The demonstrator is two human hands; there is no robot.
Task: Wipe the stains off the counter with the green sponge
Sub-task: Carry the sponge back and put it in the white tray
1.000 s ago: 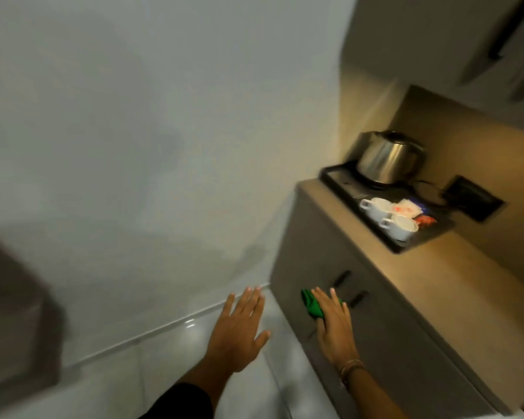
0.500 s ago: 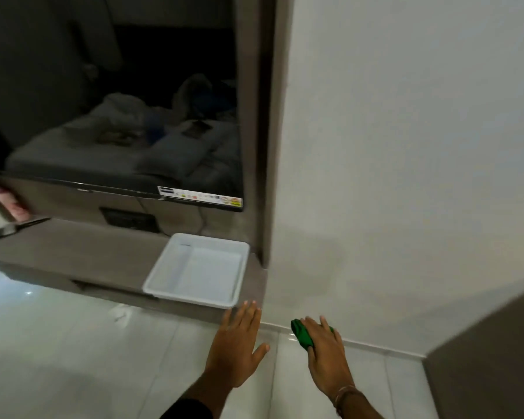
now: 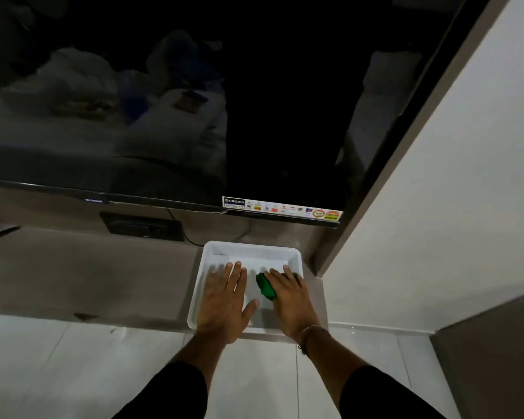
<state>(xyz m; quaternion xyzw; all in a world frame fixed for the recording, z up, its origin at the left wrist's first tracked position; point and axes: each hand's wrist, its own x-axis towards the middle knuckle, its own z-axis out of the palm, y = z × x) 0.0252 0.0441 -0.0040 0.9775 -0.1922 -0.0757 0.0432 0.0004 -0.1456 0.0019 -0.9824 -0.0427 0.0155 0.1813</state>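
My right hand (image 3: 291, 300) grips the green sponge (image 3: 265, 285), which shows past my fingers on the left side. That hand hovers over the right half of a white rectangular tray (image 3: 251, 252). My left hand (image 3: 224, 303) is flat with fingers spread over the tray's left half, holding nothing. The tray rests at the right end of a low grey-brown counter (image 3: 88, 276) under a wall-mounted television. A small dark mark (image 3: 84, 316) sits at the counter's front edge.
A large dark television screen (image 3: 194, 101) hangs close above the counter. A black socket panel (image 3: 142, 226) with a cable sits on the wall below it. A white wall (image 3: 451, 192) closes the right side. Glossy white floor tiles (image 3: 58, 367) lie below.
The view has swung left from the kettle cabinet to the television counter. Both hands have come forward over the white tray, and my right hand keeps its hold on the sponge.
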